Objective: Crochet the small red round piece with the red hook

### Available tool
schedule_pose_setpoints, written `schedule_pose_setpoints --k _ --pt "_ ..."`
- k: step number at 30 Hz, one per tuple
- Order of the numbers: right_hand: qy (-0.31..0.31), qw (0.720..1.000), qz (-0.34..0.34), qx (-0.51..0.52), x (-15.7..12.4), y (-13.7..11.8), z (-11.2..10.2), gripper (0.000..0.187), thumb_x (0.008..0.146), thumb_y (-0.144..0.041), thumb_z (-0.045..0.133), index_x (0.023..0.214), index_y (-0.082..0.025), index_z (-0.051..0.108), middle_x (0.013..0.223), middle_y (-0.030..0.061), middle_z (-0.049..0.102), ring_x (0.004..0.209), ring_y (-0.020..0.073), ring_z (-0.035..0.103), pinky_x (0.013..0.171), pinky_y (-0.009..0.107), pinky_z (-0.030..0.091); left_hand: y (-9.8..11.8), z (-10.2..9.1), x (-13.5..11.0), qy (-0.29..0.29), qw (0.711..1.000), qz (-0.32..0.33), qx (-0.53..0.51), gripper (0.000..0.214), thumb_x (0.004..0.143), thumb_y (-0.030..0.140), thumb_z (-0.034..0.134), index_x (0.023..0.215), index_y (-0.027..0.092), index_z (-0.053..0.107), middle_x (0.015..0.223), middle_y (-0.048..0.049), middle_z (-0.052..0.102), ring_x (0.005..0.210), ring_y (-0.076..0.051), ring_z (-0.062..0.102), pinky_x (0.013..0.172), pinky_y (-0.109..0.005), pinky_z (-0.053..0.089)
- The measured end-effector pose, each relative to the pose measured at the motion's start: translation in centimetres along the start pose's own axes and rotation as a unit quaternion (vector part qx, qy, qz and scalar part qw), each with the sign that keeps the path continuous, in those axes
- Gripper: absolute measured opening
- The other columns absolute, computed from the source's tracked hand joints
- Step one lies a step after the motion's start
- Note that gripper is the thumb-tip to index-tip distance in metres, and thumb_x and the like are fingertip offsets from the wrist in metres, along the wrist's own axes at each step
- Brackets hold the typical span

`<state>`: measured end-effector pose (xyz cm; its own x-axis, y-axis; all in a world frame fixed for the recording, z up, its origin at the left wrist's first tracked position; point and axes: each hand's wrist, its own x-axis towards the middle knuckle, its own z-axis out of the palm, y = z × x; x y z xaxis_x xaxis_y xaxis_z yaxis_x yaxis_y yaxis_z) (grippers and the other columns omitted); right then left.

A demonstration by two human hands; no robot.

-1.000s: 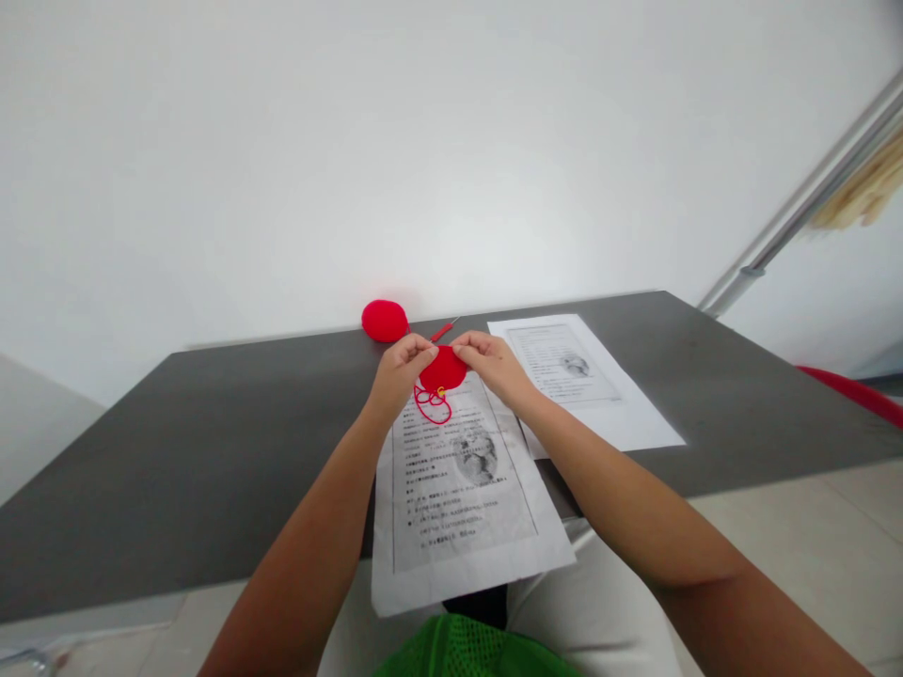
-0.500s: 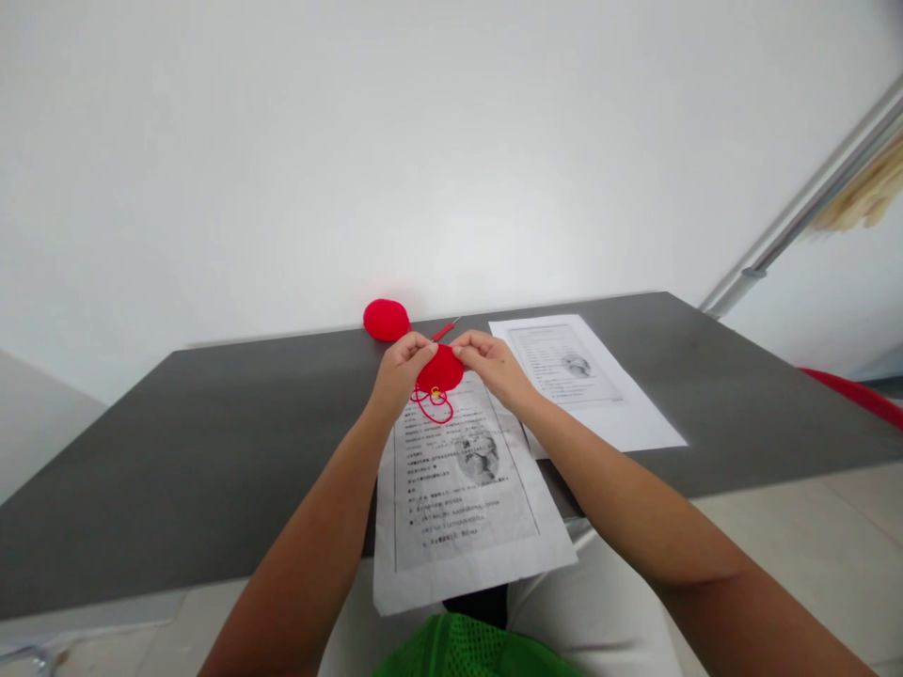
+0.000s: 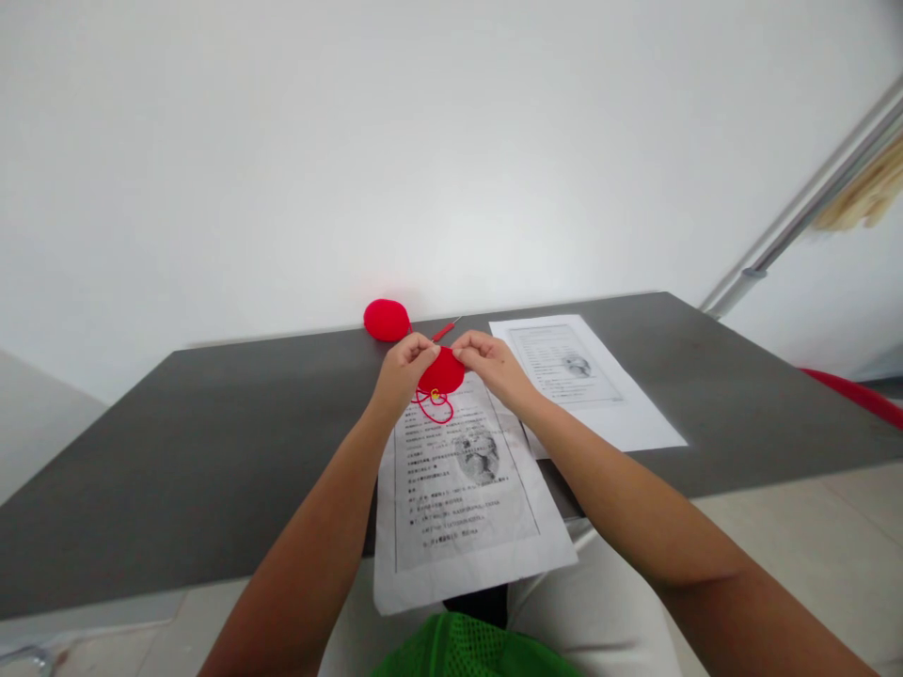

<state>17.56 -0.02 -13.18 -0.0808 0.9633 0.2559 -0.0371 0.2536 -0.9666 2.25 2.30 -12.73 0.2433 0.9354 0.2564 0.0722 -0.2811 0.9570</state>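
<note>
A round red crochet piece (image 3: 441, 370) is held up between both hands above a printed sheet (image 3: 466, 489). My left hand (image 3: 403, 369) pinches its left edge with fingers closed. My right hand (image 3: 491, 361) pinches its right edge, fingers closed as well. A small yellow marker (image 3: 435, 394) and loops of red yarn (image 3: 432, 405) hang below the piece. A red-handled crochet hook (image 3: 444, 330) lies on the table just behind my hands. A red yarn ball (image 3: 386, 320) rests at the table's far edge by the wall.
The dark grey table (image 3: 212, 442) stands against a white wall. A second printed sheet (image 3: 585, 376) lies to the right. A metal pole (image 3: 797, 212) leans at the right, with a red object (image 3: 857, 393) beyond the table's right end. Green mesh (image 3: 472, 651) lies on my lap.
Both hands have stayed almost still, with the red piece raised very slightly. Nothing else has moved.
</note>
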Motion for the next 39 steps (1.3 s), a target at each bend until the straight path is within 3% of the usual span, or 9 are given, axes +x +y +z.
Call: schedule_pose_setpoints --k 6,17,27,39 --pt "-0.002 1.000 0.011 0.005 0.10 0.18 -0.04 0.011 0.072 -0.028 0.055 0.071 -0.017 0.056 0.060 -0.0038 0.056 0.056 0.0099 0.051 0.060 0.024 0.041 -0.03 -0.06 0.05 0.000 1.000 0.009 0.011 0.017 0.073 0.032 0.059 0.065 0.018 0.051 0.058 0.0047 0.050 0.053 -0.010 0.044 0.053 -0.023 0.034" --pt "-0.006 1.000 -0.003 -0.016 0.02 0.01 -0.09 0.011 0.072 -0.028 0.054 0.069 -0.018 0.054 0.056 -0.0052 0.050 0.054 0.0097 0.047 0.059 0.024 0.039 0.17 0.09 -0.02 -0.006 1.000 0.014 0.027 0.017 0.073 0.032 0.058 0.064 0.019 0.051 0.057 0.0048 0.049 0.053 -0.010 0.043 0.052 -0.023 0.034" --pt "-0.003 1.000 0.016 -0.006 0.01 -0.13 0.02 0.012 0.071 -0.028 0.055 0.074 -0.017 0.058 0.062 -0.0031 0.057 0.057 0.0104 0.051 0.060 0.025 0.041 0.09 0.10 0.01 -0.003 0.999 0.011 0.031 0.017 0.072 0.032 0.059 0.064 0.019 0.051 0.056 0.0045 0.050 0.053 -0.011 0.045 0.052 -0.024 0.035" --pt "-0.003 1.000 0.004 -0.021 -0.05 -0.10 -0.13 0.011 0.072 -0.028 0.055 0.071 -0.017 0.056 0.057 -0.0046 0.051 0.054 0.0100 0.047 0.058 0.025 0.039 0.01 0.12 -0.06 -0.014 0.999 0.006 0.031 0.017 0.072 0.032 0.059 0.066 0.019 0.052 0.056 0.0047 0.050 0.051 -0.010 0.044 0.051 -0.023 0.034"
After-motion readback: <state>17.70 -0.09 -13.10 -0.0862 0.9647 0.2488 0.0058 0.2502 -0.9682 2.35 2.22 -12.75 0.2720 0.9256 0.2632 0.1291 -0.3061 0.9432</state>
